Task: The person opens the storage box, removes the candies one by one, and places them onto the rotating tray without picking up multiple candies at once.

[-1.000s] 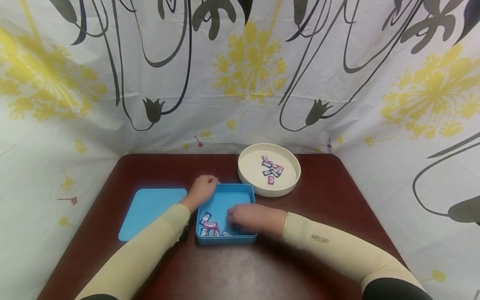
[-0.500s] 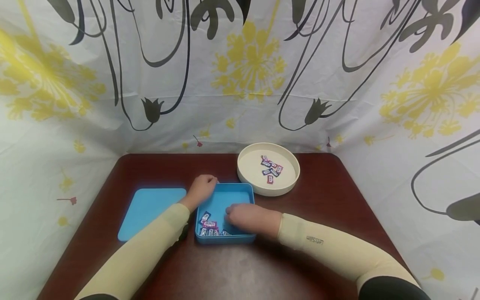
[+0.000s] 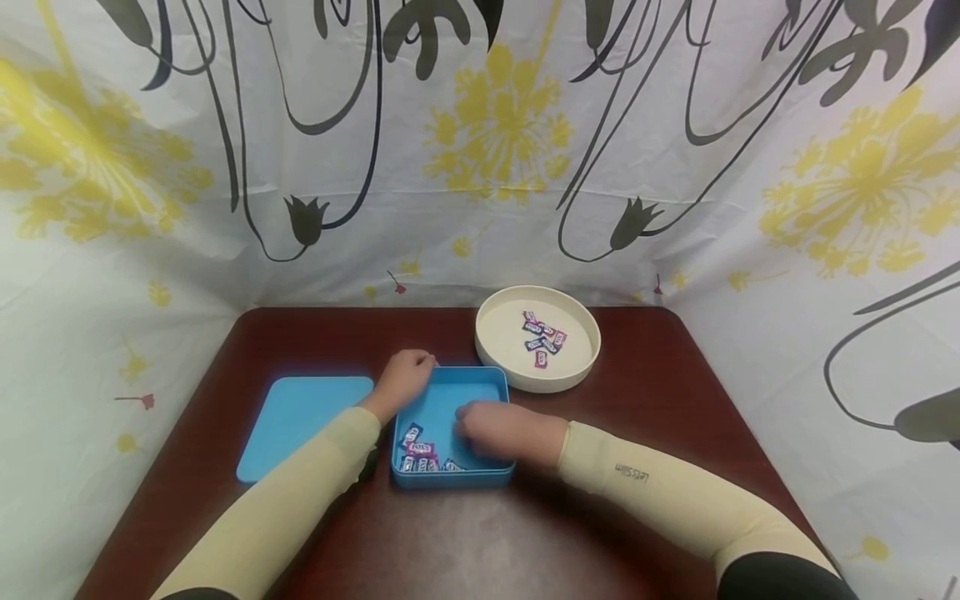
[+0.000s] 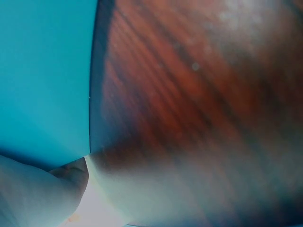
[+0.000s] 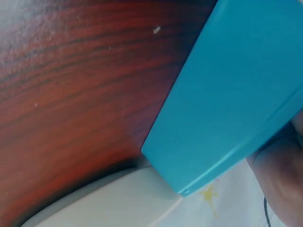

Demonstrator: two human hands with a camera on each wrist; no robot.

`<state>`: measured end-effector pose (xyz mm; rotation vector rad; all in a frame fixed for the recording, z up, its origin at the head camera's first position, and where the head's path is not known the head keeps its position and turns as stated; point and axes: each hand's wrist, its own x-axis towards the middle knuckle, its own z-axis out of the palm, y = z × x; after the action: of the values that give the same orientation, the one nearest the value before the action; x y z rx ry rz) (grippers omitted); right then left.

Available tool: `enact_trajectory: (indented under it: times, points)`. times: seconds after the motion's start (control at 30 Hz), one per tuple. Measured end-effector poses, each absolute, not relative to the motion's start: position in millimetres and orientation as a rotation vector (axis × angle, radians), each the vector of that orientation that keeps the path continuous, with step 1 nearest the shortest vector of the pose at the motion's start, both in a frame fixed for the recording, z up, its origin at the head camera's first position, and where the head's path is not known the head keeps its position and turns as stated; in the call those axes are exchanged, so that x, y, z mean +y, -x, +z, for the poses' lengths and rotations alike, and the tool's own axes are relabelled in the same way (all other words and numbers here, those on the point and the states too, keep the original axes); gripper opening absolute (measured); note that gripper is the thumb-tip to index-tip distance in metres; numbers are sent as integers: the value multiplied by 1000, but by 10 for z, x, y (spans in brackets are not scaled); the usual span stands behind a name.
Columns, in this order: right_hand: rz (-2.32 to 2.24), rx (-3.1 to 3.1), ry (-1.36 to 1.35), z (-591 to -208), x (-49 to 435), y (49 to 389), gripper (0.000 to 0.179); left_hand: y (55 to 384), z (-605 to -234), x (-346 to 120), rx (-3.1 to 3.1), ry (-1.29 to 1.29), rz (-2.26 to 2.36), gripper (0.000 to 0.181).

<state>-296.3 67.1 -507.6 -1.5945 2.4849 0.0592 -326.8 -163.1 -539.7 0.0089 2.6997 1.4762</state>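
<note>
An open blue box (image 3: 450, 396) sits mid-table with several small wrapped candies (image 3: 420, 448), pink and dark blue with white lettering, in its front left part. My left hand (image 3: 405, 379) holds the box at its far left corner, fingers curled by the rim; the left wrist view has the thumb (image 4: 71, 175) against the blue wall. Inside the box, over its front right part, is my right hand (image 3: 495, 429), slightly blurred, knuckles up. Its fingertips are hidden below the hand, so I cannot tell what they hold.
Behind the box's far right corner stands a round cream tray (image 3: 498, 333) with several similar candies (image 3: 543, 337). A flat blue lid (image 3: 307, 417) lies on the dark red table (image 3: 450, 542) at left. A patterned curtain (image 3: 337, 150) surrounds the table.
My right hand shifts slightly about the front right of the box. The left hand stays at the far left corner, and the visible candies keep their places.
</note>
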Motion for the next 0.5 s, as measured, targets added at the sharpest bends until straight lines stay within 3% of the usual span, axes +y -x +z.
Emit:
enact_trajectory:
  times: [0.5]
  points:
    - [-248,2551,1553,-4743,822,3186,13,3279,-5390,-1631,2713,-36,1472,42]
